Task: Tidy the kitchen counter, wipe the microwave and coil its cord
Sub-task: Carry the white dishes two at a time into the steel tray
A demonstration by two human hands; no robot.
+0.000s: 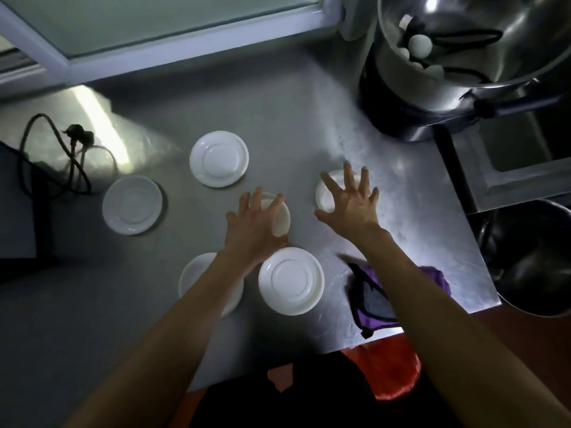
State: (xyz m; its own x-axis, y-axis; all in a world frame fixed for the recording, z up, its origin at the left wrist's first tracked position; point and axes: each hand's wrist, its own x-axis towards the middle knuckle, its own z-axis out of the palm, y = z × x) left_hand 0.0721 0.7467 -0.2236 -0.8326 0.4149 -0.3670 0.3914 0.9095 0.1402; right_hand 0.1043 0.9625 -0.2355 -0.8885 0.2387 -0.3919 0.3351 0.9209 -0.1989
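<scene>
A grey steel counter [309, 118] fills most of the view, dim on one side and brightly lit on the other. Along its far edge runs a pale window frame [173, 54] with frosted glass [154, 20]. A patch of light [102, 131] falls on the counter below it. In the far corner stands a large steel pot [463, 57], with what may be a sunken steel sink [519, 162] beside it. A dark steel bowl [534, 257] sits past the counter's edge, above a reddish floor [525, 335].
</scene>
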